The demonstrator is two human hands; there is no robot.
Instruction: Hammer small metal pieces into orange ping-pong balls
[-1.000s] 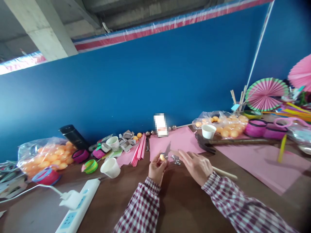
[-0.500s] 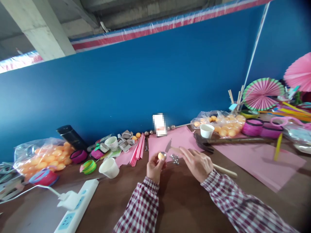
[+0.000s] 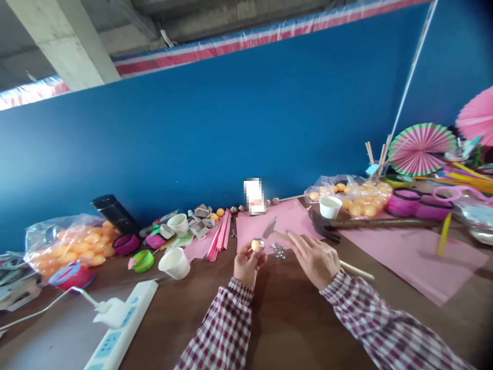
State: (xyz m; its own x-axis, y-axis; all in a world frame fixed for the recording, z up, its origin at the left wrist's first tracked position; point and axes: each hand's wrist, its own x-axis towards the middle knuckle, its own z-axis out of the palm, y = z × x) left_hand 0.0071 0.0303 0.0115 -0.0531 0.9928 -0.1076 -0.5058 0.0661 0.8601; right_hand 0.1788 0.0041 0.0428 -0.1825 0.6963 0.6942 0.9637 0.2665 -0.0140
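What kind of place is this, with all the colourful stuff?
Most likely a craft workshop. Folded paper fans stand at the right, pink paper sheets lie on the table, and bags of orange balls sit about. The left hand holds one orange ball, the right hand a small hammer.

The upper and middle frame is filled by a flat blue wall (image 3: 231, 133). Along its top edge a red, white and blue striped band (image 3: 246, 43) is seen under clear plastic. Above it bare grey ceiling (image 3: 200, 15) is shown, with a pale concrete beam (image 3: 65, 46) at the upper left. A thin white pole (image 3: 414, 67) is leaned at the upper right. The lower frame is taken up by a dark brown counter (image 3: 285, 318), evenly lit.
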